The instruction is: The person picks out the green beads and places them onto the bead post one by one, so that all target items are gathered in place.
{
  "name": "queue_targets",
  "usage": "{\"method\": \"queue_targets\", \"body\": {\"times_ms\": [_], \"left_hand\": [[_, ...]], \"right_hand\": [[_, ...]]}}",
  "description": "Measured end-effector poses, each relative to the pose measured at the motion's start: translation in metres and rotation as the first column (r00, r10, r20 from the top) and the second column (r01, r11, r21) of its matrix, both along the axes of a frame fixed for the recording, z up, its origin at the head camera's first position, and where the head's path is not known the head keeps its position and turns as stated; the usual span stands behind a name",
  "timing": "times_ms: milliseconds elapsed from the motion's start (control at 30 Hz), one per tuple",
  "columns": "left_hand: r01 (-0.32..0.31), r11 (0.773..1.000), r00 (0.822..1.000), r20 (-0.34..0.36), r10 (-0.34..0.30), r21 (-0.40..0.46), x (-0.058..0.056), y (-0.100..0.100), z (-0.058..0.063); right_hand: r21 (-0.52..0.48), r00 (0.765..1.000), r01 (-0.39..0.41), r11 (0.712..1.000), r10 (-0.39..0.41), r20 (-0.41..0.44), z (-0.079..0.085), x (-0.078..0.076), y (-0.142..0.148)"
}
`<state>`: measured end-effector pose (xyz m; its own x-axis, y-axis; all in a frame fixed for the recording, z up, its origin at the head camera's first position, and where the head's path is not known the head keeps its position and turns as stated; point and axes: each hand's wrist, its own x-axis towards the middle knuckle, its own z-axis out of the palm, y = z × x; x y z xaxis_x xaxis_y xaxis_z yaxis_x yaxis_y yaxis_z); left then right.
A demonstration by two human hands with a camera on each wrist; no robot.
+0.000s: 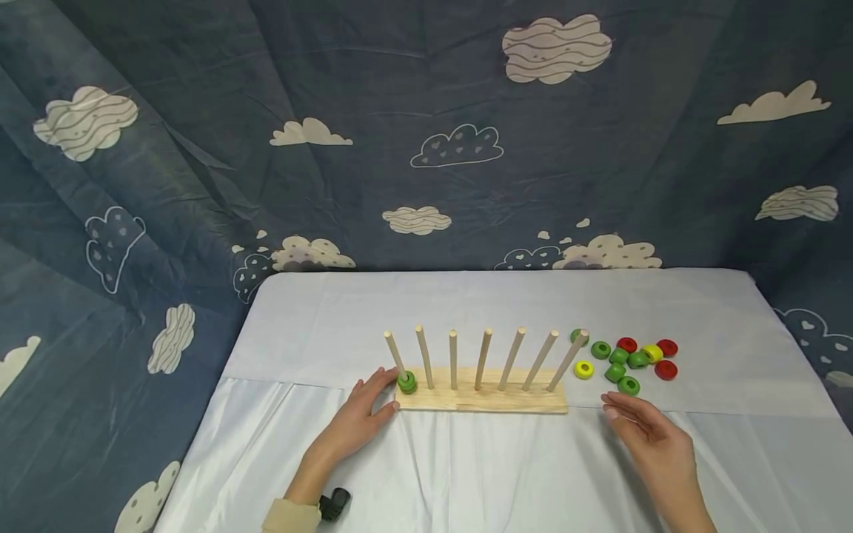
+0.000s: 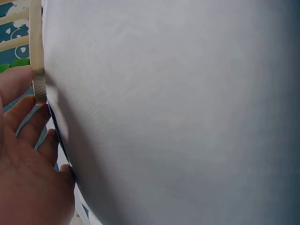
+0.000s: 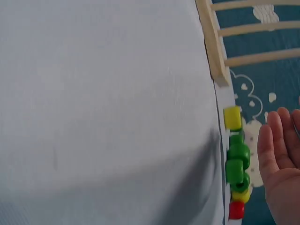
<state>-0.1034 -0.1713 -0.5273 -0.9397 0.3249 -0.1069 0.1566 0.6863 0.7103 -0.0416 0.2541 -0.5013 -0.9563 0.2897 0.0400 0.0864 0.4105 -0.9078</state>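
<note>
Near loose beads point(image 1: 618, 356), right hand point(image 1: 660, 448), fingers point(image 3: 266, 147) extended

The left arm wears a plain beige sleeve point(image 1: 291, 517), its cuff ending below the wrist; just past the cuff sits a small black device point(image 1: 335, 504), made up of a blocky part and a rounded part, too small for any markings to be read; the left hand point(image 1: 360, 411) is bare, with creases across the palm; the right hand point(image 1: 656, 444) is bare too, its fingers point(image 3: 277, 136) slim and rounded at the tips; the right forearm is uncovered as far as it shows.
</note>
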Motion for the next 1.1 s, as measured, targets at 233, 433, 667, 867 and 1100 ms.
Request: {"method": "queue_targets", "body": {"times_ms": [233,433,667,867,1100], "left_hand": [[0.001,1.0,1.0,0.009,0.0,-0.006,0.0,0.0,0.001],[0.002,1.0,1.0,0.009,-0.002,-0.009,0.0,0.0,0.002],[0.003,1.0,1.0,0.009,-0.003,-0.005,0.001,0.0,0.003],[0.008,1.0,1.0,0.001,-0.008,-0.008,0.0,-0.001,0.002],[0.008,1.0,1.0,-0.005,-0.008,-0.013,0.0,-0.001,0.001]], "right_hand": [[0.056,0.998,0.053,0.997,-0.054,0.012,-0.008,-0.006,0.023],[0.222,0.994,0.085,0.971,-0.098,0.045,-0.011,-0.014,0.033],[0.304,0.985,0.091,0.948,-0.13,0.113,-0.016,-0.023,0.039],[0.335,0.986,0.029,0.942,-0.082,0.145,-0.02,-0.031,0.045],[0.364,0.978,-0.047,0.93,-0.032,0.207,-0.025,-0.041,0.052]]}}
